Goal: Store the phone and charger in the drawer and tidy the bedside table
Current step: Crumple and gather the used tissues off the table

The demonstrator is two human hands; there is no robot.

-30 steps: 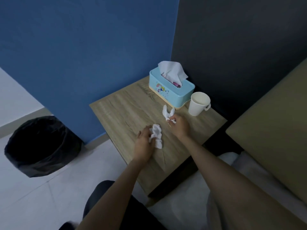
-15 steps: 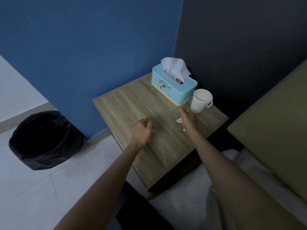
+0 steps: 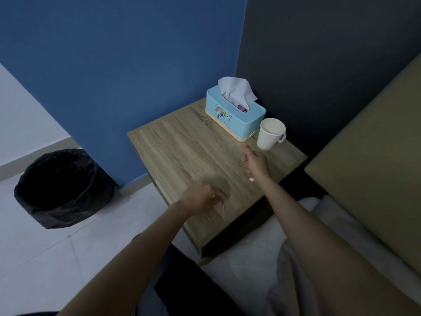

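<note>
Vs. half a sec before, we saw the left hand (image 3: 200, 197) pulled back toward the near-left edge of the bedside table (image 3: 182, 147), smeared by motion blur; it looked curled into a loose fist, but we couldn't tell if the crumpled tissue seen a sec earlier was inside. The right hand (image 3: 256, 164) had slid a bit further toward the mug (image 3: 270, 134), fingers (image 3: 247, 148) partly spread and reaching, not touching it. A small white scrap of tissue (image 3: 251, 179) showed just under the right wrist; whether it was pinched or lying on the top we couldn't tell. The two white wads visible a sec earlier were gone from the tabletop.

Table top: wood-grain laminate, pale oak tone, squarish w/ a dark underside. Tissue box (image 3: 234, 112): light-blue smooth box w/ rounded corners, cream base rim and a cartoon print, a white tissue sticking up from the slot. It sat at the far corner, the mug just beside it on the right; mug white, tapered, w/ a small handle.

Phone, charger and drawer weren't visible to us.

Around: a black-lined bin (image 3: 63, 188) on the pale tiled floor at left, well apart from the table; blue wall behind, dark panel to the right, an olive headboard (image 3: 376, 144) and white bedding (image 3: 250, 270) at the near right.
</note>
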